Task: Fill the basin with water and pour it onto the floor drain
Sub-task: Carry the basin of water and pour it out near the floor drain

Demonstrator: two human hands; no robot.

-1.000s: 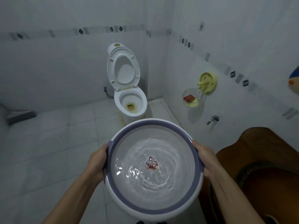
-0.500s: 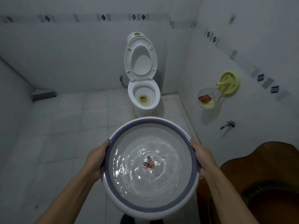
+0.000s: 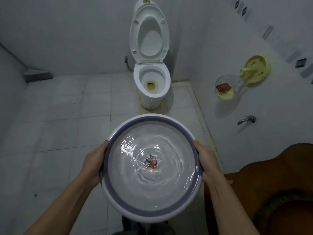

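**Basin filled and in hand; pour outstanding**

Basin (image 3: pixel 149 118) is off the floor, carried level between your two hands and close to your body. Your left hand (image 3: pixel 94 162) clasps the rim on one side and your right hand (image 3: pixel 205 160) clasps the opposite side. The fingers pass under the wall, where I cannot see them. Neither hand has hold of anything else.

Water (image 3: pixel 152 185) lies between the grips, rippling in rings, with its surface below the rim. A reddish mark (image 3: pixel 151 163) sits at the centre; I cannot tell what it is.

Finding: the fill step reads as done. The tap (image 3: pixel 246 119) is on the wall beyond your right hand, apart from the basin. The pour is not begun: the basin is not tilted and no water leaves it.

Ahead of the grips are the tiled floor (image 3: pixel 59 124) and the toilet (image 3: pixel 152 85). A brown jar (image 3: pixel 271 192) stands just outside your right forearm. I cannot pick out the drain with certainty. A small dark spot (image 3: pixel 35 195) outside your left forearm may be it. Locate the drain before you tip.
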